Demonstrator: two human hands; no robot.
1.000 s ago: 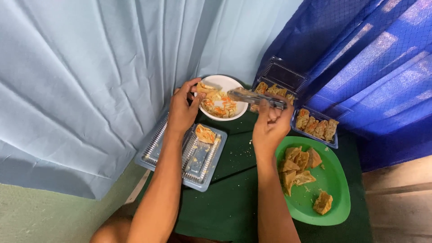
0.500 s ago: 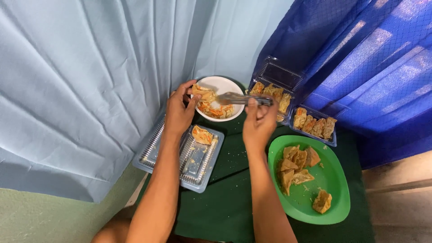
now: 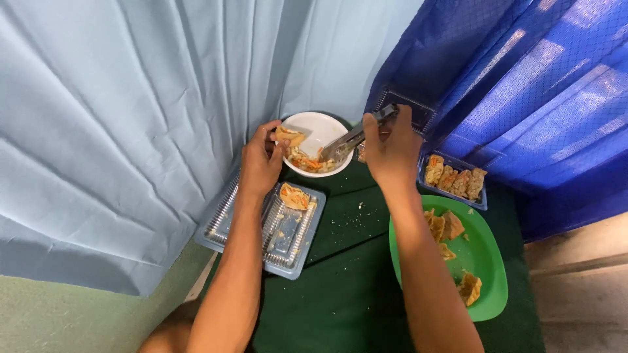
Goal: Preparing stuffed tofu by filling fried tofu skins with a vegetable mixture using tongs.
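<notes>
My left hand (image 3: 260,159) holds a small golden pastry piece (image 3: 288,135) at the left rim of a white bowl (image 3: 325,125). The bowl holds an orange and pale shredded filling (image 3: 306,161). My right hand (image 3: 390,148) grips metal tongs (image 3: 347,140), whose tips reach down into the filling. Just below my left hand, one filled pastry (image 3: 294,195) lies in a clear plastic tray (image 3: 285,242).
A green plate (image 3: 485,253) with several fried pieces sits at the lower right. A blue tray (image 3: 456,176) of pieces stands behind it, beside a clear container. Light blue cloth hangs left, dark blue cloth right. The table is covered in dark green (image 3: 340,294).
My right hand has swung the tongs left and down, from over the right-hand trays into the bowl. The view has shifted down a little. My left hand stays at the bowl's rim.
</notes>
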